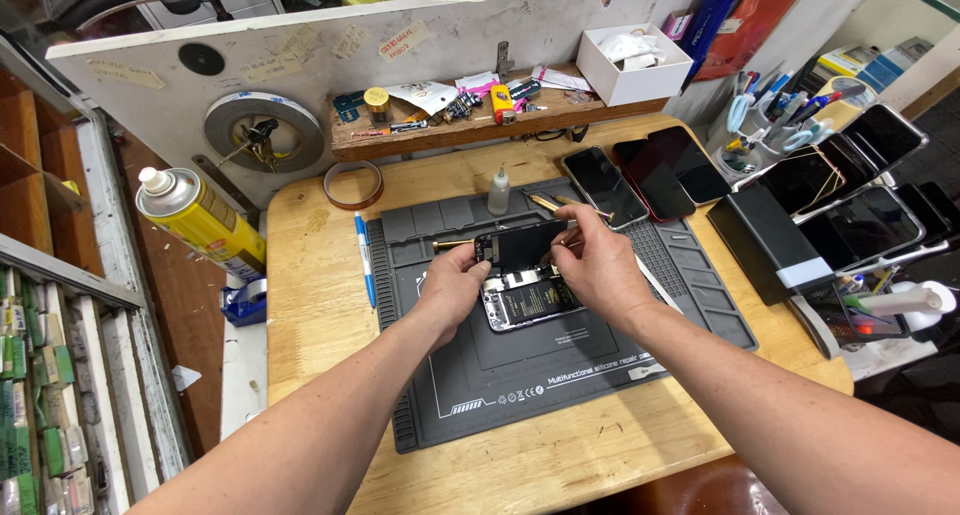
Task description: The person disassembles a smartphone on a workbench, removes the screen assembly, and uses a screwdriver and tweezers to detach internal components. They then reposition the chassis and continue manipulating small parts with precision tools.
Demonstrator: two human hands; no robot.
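An opened phone body [528, 303] lies on a dark grey silicone repair mat [560, 375], its battery and boards showing. Its black screen panel [522, 243] is tilted up at the far end. My left hand [452, 283] pinches the panel's left edge. My right hand [597, 260] grips the panel's right edge from above. A brass-handled tool [452, 244] lies on the mat just left of the panel.
A blue pen [365, 260], tape roll [352, 184] and small dropper bottle [498, 192] lie by the mat. Several phones [645, 180] rest at the right, more on a rack [850, 190]. A yellow spray can [200, 220] stands left. The shelf [470, 125] holds small parts.
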